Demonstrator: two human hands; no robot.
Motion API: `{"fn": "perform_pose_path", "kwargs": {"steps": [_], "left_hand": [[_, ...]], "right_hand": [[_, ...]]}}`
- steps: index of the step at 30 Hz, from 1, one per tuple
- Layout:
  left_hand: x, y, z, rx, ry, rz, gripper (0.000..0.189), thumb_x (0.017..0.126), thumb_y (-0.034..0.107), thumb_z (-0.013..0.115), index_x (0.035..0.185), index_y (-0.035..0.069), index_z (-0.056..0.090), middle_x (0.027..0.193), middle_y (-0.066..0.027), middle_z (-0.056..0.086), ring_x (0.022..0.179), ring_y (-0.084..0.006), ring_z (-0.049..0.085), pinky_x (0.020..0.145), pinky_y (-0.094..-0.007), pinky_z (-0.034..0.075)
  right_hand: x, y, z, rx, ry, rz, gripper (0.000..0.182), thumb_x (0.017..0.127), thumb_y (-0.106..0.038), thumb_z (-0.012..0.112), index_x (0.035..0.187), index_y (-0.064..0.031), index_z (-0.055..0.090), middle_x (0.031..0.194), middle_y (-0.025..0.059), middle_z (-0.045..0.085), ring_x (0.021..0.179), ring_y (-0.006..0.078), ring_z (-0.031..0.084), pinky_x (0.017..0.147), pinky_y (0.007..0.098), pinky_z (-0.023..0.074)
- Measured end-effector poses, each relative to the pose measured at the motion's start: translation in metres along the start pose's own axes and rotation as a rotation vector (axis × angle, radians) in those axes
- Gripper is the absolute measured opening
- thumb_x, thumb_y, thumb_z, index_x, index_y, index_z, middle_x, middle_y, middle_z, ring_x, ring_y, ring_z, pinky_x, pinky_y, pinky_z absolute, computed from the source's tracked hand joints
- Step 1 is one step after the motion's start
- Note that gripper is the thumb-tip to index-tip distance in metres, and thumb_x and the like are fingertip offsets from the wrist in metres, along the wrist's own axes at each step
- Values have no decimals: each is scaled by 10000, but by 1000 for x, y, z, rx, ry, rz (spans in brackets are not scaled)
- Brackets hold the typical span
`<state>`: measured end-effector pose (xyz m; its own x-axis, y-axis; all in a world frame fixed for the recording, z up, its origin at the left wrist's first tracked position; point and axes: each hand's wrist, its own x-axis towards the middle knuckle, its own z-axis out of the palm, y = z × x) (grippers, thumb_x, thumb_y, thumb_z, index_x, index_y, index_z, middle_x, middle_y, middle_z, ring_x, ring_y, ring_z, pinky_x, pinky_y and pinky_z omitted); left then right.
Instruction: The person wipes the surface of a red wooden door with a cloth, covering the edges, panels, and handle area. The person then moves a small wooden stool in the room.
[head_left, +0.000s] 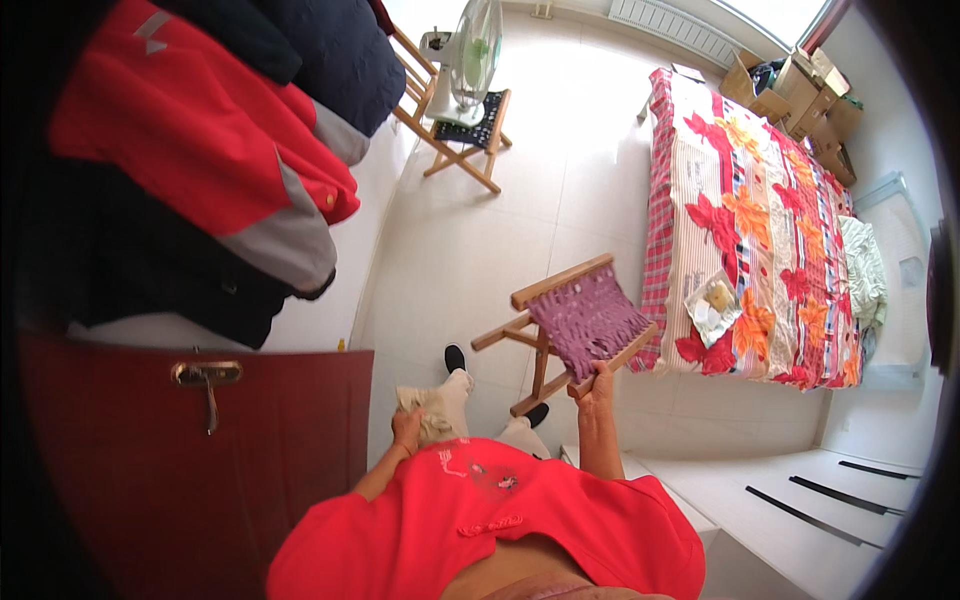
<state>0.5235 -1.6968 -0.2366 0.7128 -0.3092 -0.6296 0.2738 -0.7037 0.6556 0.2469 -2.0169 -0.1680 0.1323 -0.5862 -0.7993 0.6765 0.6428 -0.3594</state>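
Observation:
My right hand (596, 391) grips the near wooden rail of a folding stool (589, 319) with a woven purple seat. The stool is held tilted off to my right, its wooden legs crossed beneath the seat. At my left side, my left hand (407, 427) is closed on a bunched beige cloth (426, 411), beside my light trouser leg. Parts of the fingers of both hands are hidden.
A bed (742, 247) with a leaf-patterned cover bears a small tray (694, 300). Ahead, an electric fan (472, 64) stands on a wooden folding chair (491, 127). Clothes (217, 142) hang at left above a dark red door (285, 435). Cardboard boxes (802, 94) stand beyond the bed.

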Motion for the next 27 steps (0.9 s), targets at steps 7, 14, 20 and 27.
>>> {"fn": "perform_pose_path", "kwargs": {"steps": [7, 14, 20, 27], "left_hand": [[74, 11, 12, 83, -105, -177, 368, 643, 260, 710, 853, -36, 648, 842, -148, 677, 775, -234, 635, 706, -365, 496], [113, 40, 8, 314, -168, 85, 443, 636, 275, 719, 965, -8, 627, 901, -181, 672, 859, -323, 648, 757, -386, 511], [118, -19, -13, 110, -117, -171, 365, 691, 176, 665, 999, -11, 610, 918, -168, 667, 868, -298, 643, 775, -367, 502], [105, 38, 37, -162, 145, -235, 267, 725, 172, 678, 907, -21, 643, 710, -45, 621, 587, -156, 539, 565, -318, 463]], "right_hand": [[108, 79, 95, -245, 72, 40, 295, 729, -81, 570, 1007, -10, 503, 866, 114, 615, 675, 243, 619, 555, 365, 530], [262, 195, 166, -368, 30, 135, 269, 742, -28, 601, 990, 47, 527, 841, 112, 585, 695, 249, 625, 586, 380, 540], [403, 291, 240, -486, 101, 243, 217, 754, -31, 584, 963, -27, 524, 749, 70, 558, 634, 247, 607, 530, 433, 540], [456, 389, 333, -647, -123, 291, 161, 682, -65, 672, 802, -11, 580, 716, 77, 584, 610, 200, 579, 538, 343, 502]]}}
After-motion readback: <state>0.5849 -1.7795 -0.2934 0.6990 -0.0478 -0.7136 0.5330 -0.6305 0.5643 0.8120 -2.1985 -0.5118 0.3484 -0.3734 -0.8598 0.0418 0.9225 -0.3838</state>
